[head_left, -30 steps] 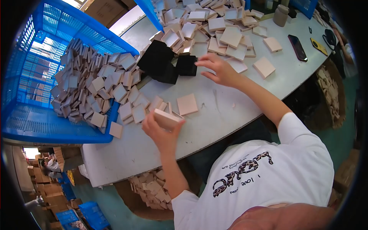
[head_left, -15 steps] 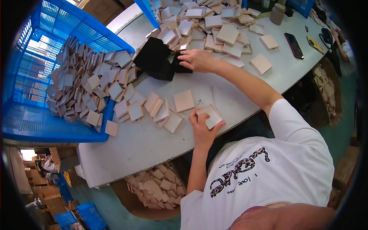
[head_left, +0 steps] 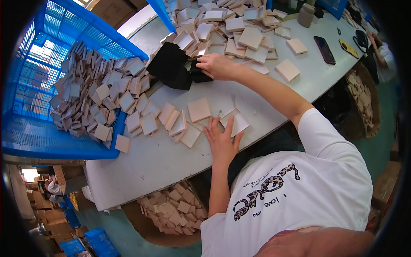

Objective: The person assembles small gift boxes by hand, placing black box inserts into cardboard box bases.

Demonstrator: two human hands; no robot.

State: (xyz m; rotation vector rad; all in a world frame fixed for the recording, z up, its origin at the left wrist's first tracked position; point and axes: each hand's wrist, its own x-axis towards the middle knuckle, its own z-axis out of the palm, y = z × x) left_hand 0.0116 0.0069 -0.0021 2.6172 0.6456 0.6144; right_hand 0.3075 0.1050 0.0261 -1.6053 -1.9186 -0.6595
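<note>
My left hand [head_left: 221, 141] is open, its fingers spread on the table beside a shallow square box tray [head_left: 236, 123] with pale pink sides and a white inside. The index finger and thumb lie at the tray's near edge. My right hand [head_left: 218, 67] reaches across to a small black block-like piece [head_left: 200, 76], with bent fingers closed at its top edge. What is under the fingertips is partly hidden. Against that piece stands a bulkier black bundle [head_left: 171, 66]. A pink square box part [head_left: 199, 110] lies near my left hand.
A blue plastic crate [head_left: 85, 147] on its side spills many box parts. Another pile of box parts [head_left: 250, 37] covers the far table. A phone [head_left: 324, 50], a yellow object [head_left: 348, 48] and a jar [head_left: 306, 15] are at the right. A filled carton [head_left: 175, 210] stands below the table edge.
My left hand has let go of the box tray and spread its fingers, drawing slightly left. My right hand stays at the black piece, its fingers bent a little closer together.
</note>
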